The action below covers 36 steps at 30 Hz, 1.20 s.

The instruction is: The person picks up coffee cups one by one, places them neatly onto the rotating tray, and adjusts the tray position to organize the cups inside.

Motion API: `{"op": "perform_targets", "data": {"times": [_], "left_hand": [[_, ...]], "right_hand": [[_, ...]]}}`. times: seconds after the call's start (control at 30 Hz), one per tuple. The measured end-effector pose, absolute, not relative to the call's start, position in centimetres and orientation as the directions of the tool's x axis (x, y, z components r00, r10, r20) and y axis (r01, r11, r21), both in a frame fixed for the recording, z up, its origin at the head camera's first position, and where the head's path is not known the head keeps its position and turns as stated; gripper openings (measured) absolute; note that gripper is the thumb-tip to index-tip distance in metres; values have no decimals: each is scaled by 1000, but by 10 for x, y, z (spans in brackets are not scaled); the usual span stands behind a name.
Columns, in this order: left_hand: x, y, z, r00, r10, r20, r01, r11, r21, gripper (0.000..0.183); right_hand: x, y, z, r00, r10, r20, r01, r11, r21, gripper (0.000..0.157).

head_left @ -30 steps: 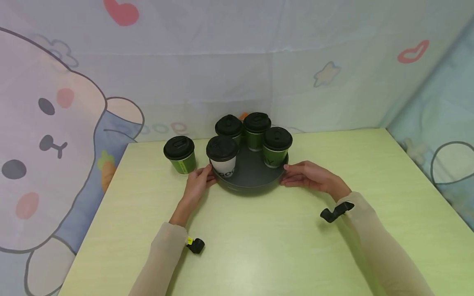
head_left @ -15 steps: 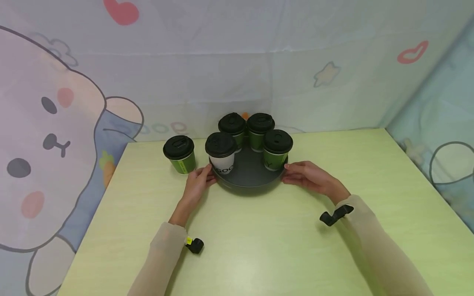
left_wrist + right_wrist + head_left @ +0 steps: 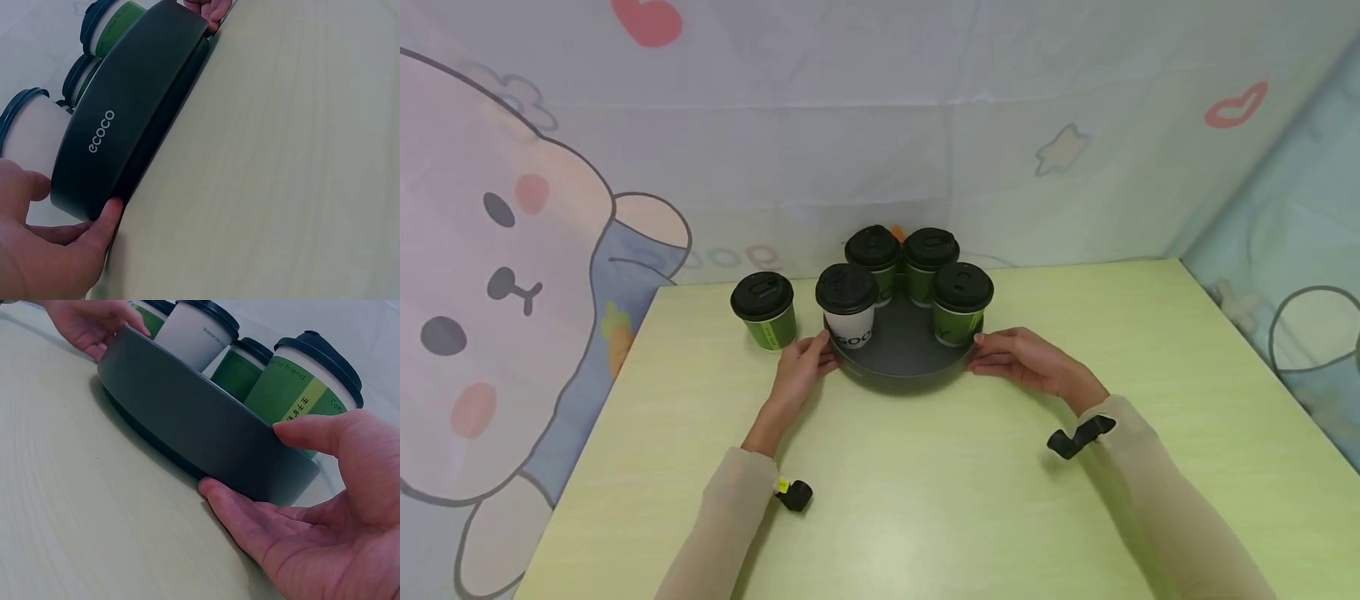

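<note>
A round dark grey turntable tray point(image 3: 904, 350) marked "ecoco" sits low at the table's back. My left hand point(image 3: 797, 375) grips its left edge, thumb at the rim and fingers underneath. On the opposite side my right hand point(image 3: 1026, 360) holds the edge likewise, fingertips below it in the right wrist view. Standing on the tray are a white lidded paper coffee cup point(image 3: 850, 325) at left, a green one point(image 3: 957, 323) at right, and two more green cups at the back, a left one point(image 3: 883, 279) and a right one point(image 3: 921, 283). All wear black lids.
Another green coffee cup point(image 3: 769, 329) with a black lid stands on the pale table point(image 3: 925, 483), just left of the tray and near my left hand. A printed cloth point(image 3: 820, 150) hangs close behind the table's back edge.
The cups on the tray have turned slightly clockwise: the white one moved back, the two rear ones rightward, the right one a little forward. Both hands have hardly moved.
</note>
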<state>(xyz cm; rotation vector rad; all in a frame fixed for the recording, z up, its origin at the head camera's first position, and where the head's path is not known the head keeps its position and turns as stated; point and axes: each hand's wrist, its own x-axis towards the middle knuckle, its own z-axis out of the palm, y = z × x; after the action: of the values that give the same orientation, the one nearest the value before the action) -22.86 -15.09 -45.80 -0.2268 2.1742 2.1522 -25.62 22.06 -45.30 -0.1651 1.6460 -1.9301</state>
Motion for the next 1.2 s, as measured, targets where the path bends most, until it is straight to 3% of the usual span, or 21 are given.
{"op": "perform_targets", "data": {"times": [0.1, 0.3, 0.43, 0.53, 0.67, 0.8, 0.87, 0.93, 1.07, 1.2], "left_hand": [[-226, -153, -454, -988, -48, -145, -148, 80, 986, 46], [-213, -171, -427, -998, 24, -58, -43, 426, 904, 42], [-203, -187, -397, -994, 106, -17, 31, 432, 902, 43], [-199, -200, -377, -989, 113, 96, 133, 390, 911, 41], [-204, -213, -365, -932, -15, 363, 340, 315, 886, 33], [-216, -217, -371, -781, -234, 579, 495, 334, 802, 23], [-224, -219, -379, -717, -295, 631, 513, 389, 765, 29], [-230, -221, -388, -694, -312, 649, 507, 429, 748, 42], [-242, -224, -407, -748, -297, 593, 418, 483, 770, 73], [-252, -224, -423, -818, -289, 498, 338, 460, 821, 90]], "right_hand": [[-256, 220, -452, -816, -507, -278, 355, -61, -933, 30], [-255, 220, -451, -815, -511, -274, 348, -53, -936, 32], [-255, 221, -450, -817, -508, -273, 348, -58, -936, 32], [-255, 221, -450, -816, -510, -271, 349, -61, -935, 33], [-255, 222, -451, -816, -510, -273, 354, -67, -933, 35], [-256, 222, -454, -816, -510, -271, 353, -70, -933, 35], [-256, 222, -455, -818, -507, -270, 353, -73, -933, 34], [-256, 221, -455, -820, -504, -270, 354, -76, -932, 33], [-256, 221, -456, -824, -497, -272, 357, -82, -930, 31], [-256, 221, -456, -826, -496, -269, 354, -86, -931, 32]]}}
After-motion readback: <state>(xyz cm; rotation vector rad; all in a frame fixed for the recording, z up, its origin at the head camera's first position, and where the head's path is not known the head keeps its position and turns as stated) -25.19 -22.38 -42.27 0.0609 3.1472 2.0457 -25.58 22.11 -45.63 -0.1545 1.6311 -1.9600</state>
